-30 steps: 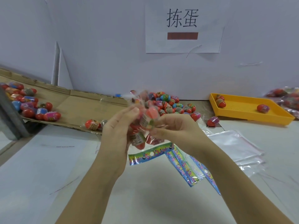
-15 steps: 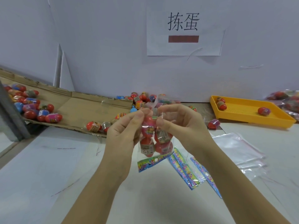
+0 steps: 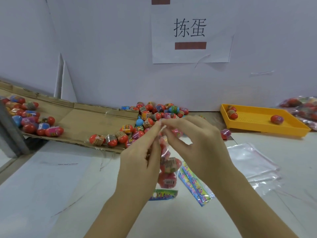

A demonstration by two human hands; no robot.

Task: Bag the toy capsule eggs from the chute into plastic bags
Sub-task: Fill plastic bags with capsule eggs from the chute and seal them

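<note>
Head view: the egg-filled bag, bunched up a second ago, is now hung by its mouth, pinched between left hand and right hand. Sealing's probably next, though the mouth is blurred.

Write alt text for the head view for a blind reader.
The left hand and right hand pinch the top of a clear bag of red eggs above a white table. Behind, loose eggs pile at a cardboard chute's foot; a yellow tray and empty bags lie right.
</note>
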